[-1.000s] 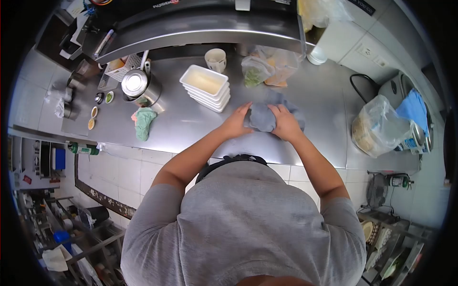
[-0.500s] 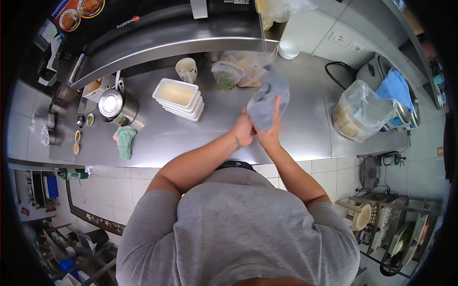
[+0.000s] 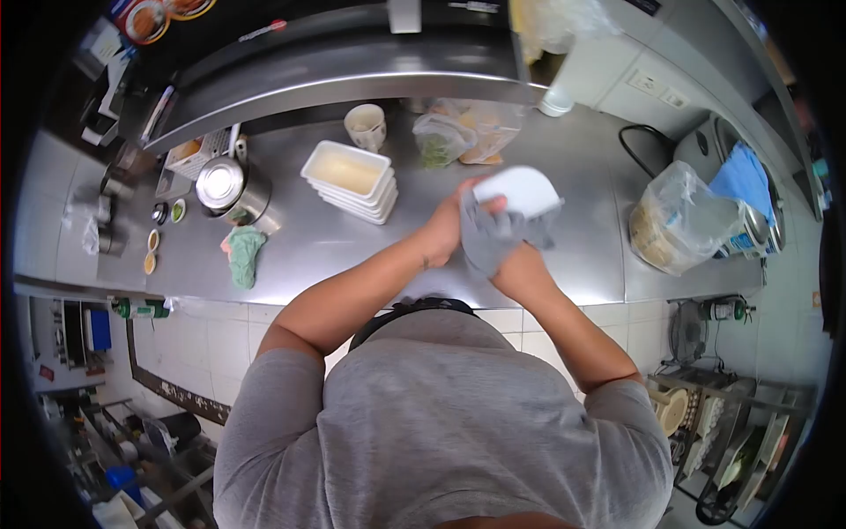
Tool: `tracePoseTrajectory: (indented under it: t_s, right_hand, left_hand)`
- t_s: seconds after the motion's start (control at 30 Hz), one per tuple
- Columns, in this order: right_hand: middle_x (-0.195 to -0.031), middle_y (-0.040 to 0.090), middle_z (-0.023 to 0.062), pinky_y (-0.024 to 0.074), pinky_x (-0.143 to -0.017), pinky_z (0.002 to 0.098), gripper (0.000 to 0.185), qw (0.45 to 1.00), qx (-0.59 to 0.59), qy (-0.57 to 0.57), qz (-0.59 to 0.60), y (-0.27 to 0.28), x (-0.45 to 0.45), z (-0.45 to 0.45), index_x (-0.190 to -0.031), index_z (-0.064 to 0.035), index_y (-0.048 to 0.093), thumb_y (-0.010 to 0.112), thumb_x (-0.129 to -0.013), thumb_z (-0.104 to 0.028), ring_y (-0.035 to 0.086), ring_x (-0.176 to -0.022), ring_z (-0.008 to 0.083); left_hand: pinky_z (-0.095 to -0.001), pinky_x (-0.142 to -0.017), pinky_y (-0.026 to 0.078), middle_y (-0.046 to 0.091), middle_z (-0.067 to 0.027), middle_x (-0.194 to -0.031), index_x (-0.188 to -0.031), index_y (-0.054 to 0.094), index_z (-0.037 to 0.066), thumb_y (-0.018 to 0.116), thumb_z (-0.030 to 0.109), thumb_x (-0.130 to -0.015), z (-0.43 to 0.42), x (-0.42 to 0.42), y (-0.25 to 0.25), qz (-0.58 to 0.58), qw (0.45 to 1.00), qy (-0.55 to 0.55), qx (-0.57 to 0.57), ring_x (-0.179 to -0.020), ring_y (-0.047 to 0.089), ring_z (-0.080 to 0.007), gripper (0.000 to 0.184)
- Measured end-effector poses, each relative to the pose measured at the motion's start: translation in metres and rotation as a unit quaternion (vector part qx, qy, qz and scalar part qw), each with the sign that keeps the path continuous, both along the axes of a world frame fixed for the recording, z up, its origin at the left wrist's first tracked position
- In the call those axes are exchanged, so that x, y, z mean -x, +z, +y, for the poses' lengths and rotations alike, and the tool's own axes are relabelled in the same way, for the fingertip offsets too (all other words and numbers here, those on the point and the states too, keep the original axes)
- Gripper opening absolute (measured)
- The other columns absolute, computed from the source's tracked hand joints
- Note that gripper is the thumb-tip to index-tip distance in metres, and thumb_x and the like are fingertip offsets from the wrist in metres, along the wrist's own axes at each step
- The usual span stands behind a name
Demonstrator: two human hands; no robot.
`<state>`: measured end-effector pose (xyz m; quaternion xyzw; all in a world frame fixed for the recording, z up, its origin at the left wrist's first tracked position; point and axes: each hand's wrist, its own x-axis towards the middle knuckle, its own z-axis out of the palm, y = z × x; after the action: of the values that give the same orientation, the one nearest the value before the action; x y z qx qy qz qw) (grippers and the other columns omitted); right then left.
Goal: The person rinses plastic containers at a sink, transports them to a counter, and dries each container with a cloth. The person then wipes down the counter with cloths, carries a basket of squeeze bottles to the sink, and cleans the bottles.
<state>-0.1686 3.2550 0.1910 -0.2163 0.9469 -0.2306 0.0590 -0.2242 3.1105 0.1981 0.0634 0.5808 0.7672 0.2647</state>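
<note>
Both my hands are together over the steel counter (image 3: pixel 582 256), around a white dish (image 3: pixel 522 187) with a rounded edge and a grey cloth (image 3: pixel 493 236). My left hand (image 3: pixel 448 225) grips the left side of the dish, its fingers partly behind the cloth. From below, my right hand (image 3: pixel 520 269) holds the bunched cloth against the dish; most of its fingers are covered. The dish is tilted, and its lower part is hidden by the cloth. Left of my hands stands a stack of white rectangular containers (image 3: pixel 350 181).
Behind are a patterned cup (image 3: pixel 366 128), plastic bags (image 3: pixel 445 137) and a white bowl (image 3: pixel 555 101). A lidded pot (image 3: pixel 233 189) and a green cloth (image 3: pixel 245 256) lie left. A bagged tub (image 3: pixel 674 220) stands right. The shelf (image 3: pixel 352 97) overhangs the back.
The grey cloth, spread out before, is now bunched around the white dish, which has come into view. My hands have moved apart slightly. The camera view has shifted a little.
</note>
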Motion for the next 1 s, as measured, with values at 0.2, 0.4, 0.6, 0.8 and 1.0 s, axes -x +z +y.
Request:
tracePoseTrajectory:
  t_s: [0.2, 0.4, 0.6, 0.8, 1.0]
  right_hand:
    - [-0.097, 0.063, 0.0202, 0.0478, -0.079, 0.0355, 0.046, 0.954, 0.255, -0.010, -0.160, -0.019, 0.007, -0.004, -0.110, 0.0015, 0.057, 0.072, -0.070, -0.016, 0.061, -0.094, 0.0281]
    - [-0.109, 0.059, 0.0184, 0.0453, -0.085, 0.0360, 0.063, 0.804, 0.487, -0.305, -0.156, 0.017, 0.055, -0.028, -0.117, 0.0128, 0.047, 0.073, -0.076, -0.028, 0.057, -0.102, 0.0278]
    - [-0.103, 0.062, 0.0189, 0.0436, -0.087, 0.0335, 0.059, 0.935, 0.150, -0.247, -0.205, 0.082, 0.116, -0.117, -0.107, 0.0100, 0.057, 0.067, -0.078, -0.040, 0.057, -0.103, 0.0253]
    - [-0.087, 0.064, 0.0222, 0.0501, -0.072, 0.0405, 0.029, 0.980, -0.197, 0.006, 0.013, 0.008, 0.179, -0.205, -0.090, 0.0005, 0.065, 0.065, -0.074, -0.023, 0.063, -0.084, 0.0330]
    - [-0.082, 0.065, 0.0186, 0.0509, -0.066, 0.0434, 0.017, 0.967, -0.226, -0.054, 0.102, -0.007, 0.161, -0.231, -0.083, -0.0029, 0.063, 0.062, -0.073, -0.016, 0.063, -0.075, 0.0362]
  left_hand:
    - [-0.0308, -0.068, 0.050, 0.057, -0.0120, -0.109, -0.131, 0.037, 0.006, 0.060, 0.048, -0.082, -0.106, -0.036, -0.020, -0.074, 0.980, -0.016, 0.187, -0.094, 0.058, -0.0186, 0.069]
    - [-0.0357, -0.062, 0.052, 0.057, -0.0218, -0.108, -0.137, 0.027, 0.000, 0.063, 0.060, -0.072, -0.252, -0.033, -0.054, -0.171, 0.934, 0.035, 0.313, -0.075, 0.062, -0.0246, 0.096]
    - [-0.0365, -0.108, 0.025, 0.028, -0.0243, -0.142, -0.143, 0.010, 0.001, 0.079, 0.045, -0.061, -0.299, 0.036, -0.034, 0.284, 0.854, 0.077, 0.430, -0.133, 0.027, -0.0338, 0.115]
    - [-0.0298, -0.098, 0.036, 0.051, -0.0125, -0.124, -0.132, 0.038, 0.001, 0.083, 0.017, -0.057, -0.259, 0.101, -0.067, 0.165, 0.972, -0.068, 0.151, -0.113, 0.048, -0.0241, 0.088]
    - [-0.0300, -0.092, 0.040, 0.057, -0.0103, -0.116, -0.120, 0.052, 0.001, 0.080, 0.018, -0.061, -0.264, 0.097, -0.081, 0.143, 0.965, -0.117, 0.184, -0.106, 0.053, -0.0217, 0.068]
